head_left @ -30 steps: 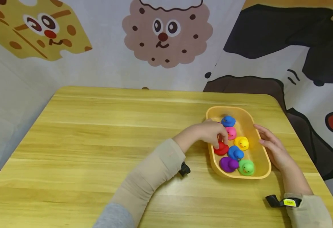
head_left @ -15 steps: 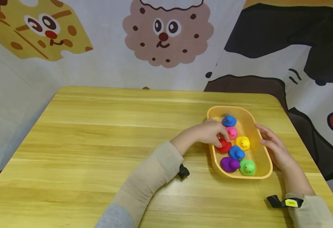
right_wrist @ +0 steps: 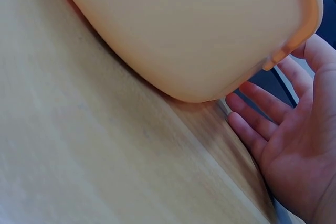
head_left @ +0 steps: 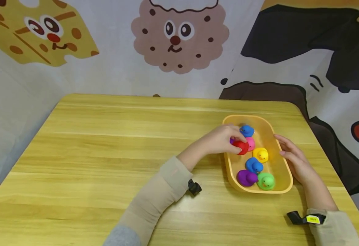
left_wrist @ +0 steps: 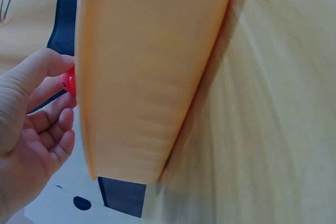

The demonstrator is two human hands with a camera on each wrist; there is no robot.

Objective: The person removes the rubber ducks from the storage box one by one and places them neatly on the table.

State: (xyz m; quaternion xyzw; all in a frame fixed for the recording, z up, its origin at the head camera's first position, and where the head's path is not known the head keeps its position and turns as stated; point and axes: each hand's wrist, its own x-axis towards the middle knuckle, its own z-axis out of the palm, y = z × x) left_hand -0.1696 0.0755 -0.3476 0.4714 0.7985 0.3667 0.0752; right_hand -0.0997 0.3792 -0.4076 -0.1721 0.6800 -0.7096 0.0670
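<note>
My left hand [head_left: 224, 139] pinches a red rubber duck [head_left: 241, 147] between thumb and fingers, above the left side of a yellow-orange plastic tub [head_left: 279, 174]. In the left wrist view, the duck's red [left_wrist: 69, 81] shows at the rim, partly hidden by the tub wall. Against the tub's right side rests my right hand [head_left: 296, 162], its fingers loosely extended and the thumb at the rim. Inside are a pink duck [head_left: 251, 144] partly behind the red one, a yellow duck [head_left: 261, 155], blue ducks [head_left: 254, 165], a purple duck [head_left: 247, 177] and a green duck [head_left: 266, 181].
The tub stands at the right of a wooden table [head_left: 105, 153]. Behind the table hangs a cloth [head_left: 111, 75] printed with cartoon figures. Another purple piece [head_left: 231, 140] shows under my left fingers, mostly hidden.
My left hand has lifted the red duck off the tub's floor, moving it up and toward the far end beside the pink duck. The right hand and tub look unmoved.
</note>
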